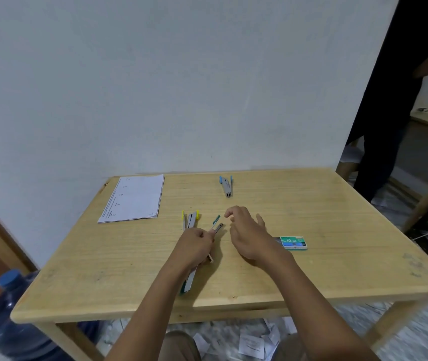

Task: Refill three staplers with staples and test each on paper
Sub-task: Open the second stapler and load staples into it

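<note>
**Loading the green stapler, staples not yet in**

Nearest me, my left hand (pixel 199 243) is closed around the opened green stapler (pixel 191 276), its magazine end poking out past my fingers above the tabletop (pixel 325 209). My right hand (pixel 246 234) hovers just beside it, fingers loosely curled; whether they pinch a staple strip, I cannot tell. Paper stack (pixel 133 198) waits far left, the staple box (pixel 293 242) right. The yellow stapler (pixel 190 220) and blue stapler (pixel 226 186) lie opened. Next, I judge, a strip must seat squarely in the channel.

A blue water jug (pixel 12 321) stands left of the wooden table (pixel 338 230); paper scraps (pixel 252 345) litter the floor.
</note>
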